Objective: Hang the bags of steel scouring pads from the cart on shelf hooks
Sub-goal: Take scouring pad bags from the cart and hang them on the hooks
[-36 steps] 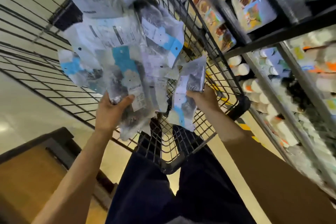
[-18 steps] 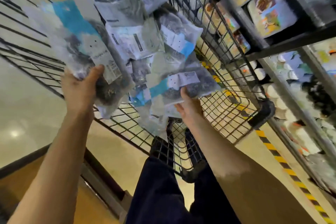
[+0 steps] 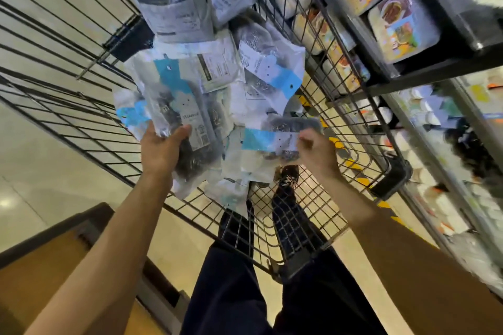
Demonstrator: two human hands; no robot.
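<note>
Head view: left hand (image 3: 160, 151) grips clear blue-labelled bags of steel scouring pads (image 3: 187, 117); right hand (image 3: 317, 153) pinches another scouring-pad bag (image 3: 275, 141) over the black wire cart (image 3: 353, 122).

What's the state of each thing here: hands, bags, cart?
left hand, gripping the bag bundle
right hand, pinching the single bag
bag bundle, held over the cart, not hung
single bag, held sideways, not hung
cart, loose bags inside

Clear bags of steel scouring pads (image 3: 268, 73) with blue-and-white labels lie heaped in a black wire cart (image 3: 68, 106), one bag (image 3: 187, 106) gripped upright by the left hand (image 3: 160, 149), a second bag (image 3: 277, 141) pinched sideways by the right hand (image 3: 315, 153).
</note>
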